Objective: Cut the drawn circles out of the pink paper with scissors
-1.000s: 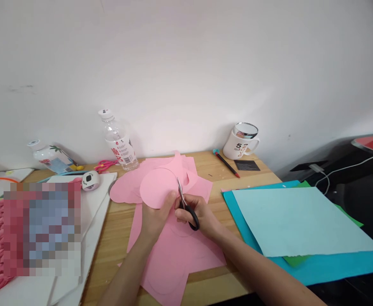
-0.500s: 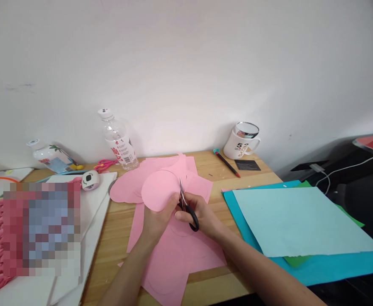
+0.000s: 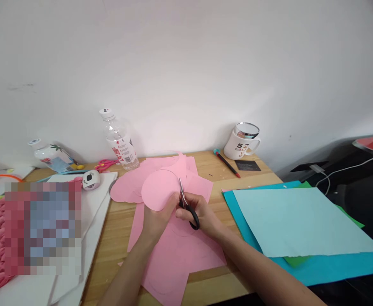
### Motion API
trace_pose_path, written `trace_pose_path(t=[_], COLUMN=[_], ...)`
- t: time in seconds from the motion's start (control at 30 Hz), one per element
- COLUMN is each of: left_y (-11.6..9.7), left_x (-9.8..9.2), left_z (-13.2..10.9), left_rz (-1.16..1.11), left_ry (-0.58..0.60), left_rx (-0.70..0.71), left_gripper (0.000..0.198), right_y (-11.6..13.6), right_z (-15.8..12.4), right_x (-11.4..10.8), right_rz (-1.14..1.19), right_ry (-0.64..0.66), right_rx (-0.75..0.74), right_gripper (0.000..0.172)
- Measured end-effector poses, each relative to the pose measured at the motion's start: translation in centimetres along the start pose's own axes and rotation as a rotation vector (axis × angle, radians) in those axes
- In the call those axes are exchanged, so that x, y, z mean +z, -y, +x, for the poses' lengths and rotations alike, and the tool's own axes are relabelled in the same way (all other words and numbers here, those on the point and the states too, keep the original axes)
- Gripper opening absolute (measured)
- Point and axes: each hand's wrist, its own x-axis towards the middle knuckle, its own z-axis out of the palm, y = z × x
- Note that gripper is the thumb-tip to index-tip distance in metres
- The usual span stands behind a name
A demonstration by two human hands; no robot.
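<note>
Two holds: pinching pink disc (image 3: 159, 188) in left hand (image 3: 157, 219), gripping black-handled scissors (image 3: 190, 210) in right hand (image 3: 203, 213), beside disc's edge.

I see on head cam: L hand (image 3: 157, 219) pinches flat pink paper disc (image 3: 159, 189), thumb on top nr R edge. R hand (image 3: 202, 214) grips black-handled metal scissors (image 3: 189, 209), blades at that edge, tips twd pale wall (image 3: 186, 76). Beneath: overlapping pink paper sheets (image 3: 170, 267) w/ faint drawn curves, on lt-brown wooden table (image 3: 110, 238). Behind, to L: white-capped clear plastic bottle (image 3: 121, 145); to R: white mug (image 3: 237, 146) w/ shiny rim, black red-tipped pencil (image 3: 227, 164) nr it. Far R: pale-blue paper sheet (image 3: 304, 221) atop bright-blue paper sheet (image 3: 342, 267).
</note>
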Motion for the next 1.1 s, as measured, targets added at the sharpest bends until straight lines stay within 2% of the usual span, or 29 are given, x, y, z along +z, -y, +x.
trace_pose_path(t=[0.77, 1.0, 1.1], left_y=[0.1, 0.61, 0.53], left_x=[-0.21, -0.08, -0.08], left_z=[0.1, 0.42, 0.4], left_rz=[0.009, -0.019, 0.001], left_ry=[-0.005, -0.116, -0.098], left_rx=[0.035, 0.052, 0.019], left_gripper=[0.017, 0.031, 0.028], right_y=[-0.56, -0.76, -0.91], right_z=[-0.23, -0.3, -0.18], right_x=[-0.44, -0.35, -0.34], right_rz=[-0.044, -0.061, -0.065], right_ry=[0.015, 0.013, 0.02], right_rx=[0.036, 0.061, 0.044], right_gripper=[0.034, 0.034, 0.035])
